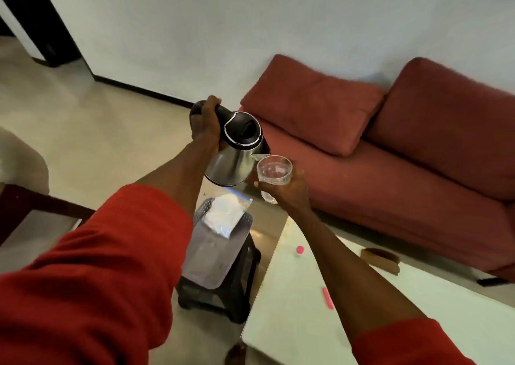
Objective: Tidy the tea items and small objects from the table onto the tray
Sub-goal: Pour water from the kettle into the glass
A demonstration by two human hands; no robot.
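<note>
1. The left hand [204, 123] grips the kettle [237, 150] by its black handle, tilted so the spout meets the rim of the glass [274, 171].
2. The right hand [287, 190] is wrapped around the lower part of the glass; both are held in the air beyond the worktop's [390, 309] far left corner, above the tray [211, 261] on the stool [228, 295].
3. The kettle looks rigid and probably heavy if filled; the handle is the safe hold.
4. The glass is fragile and smooth, best held round its body.
5. A plastic bag [224, 214] already lies in the tray; two pink items [328, 297] and a brush [380, 258] remain on the worktop.
</note>
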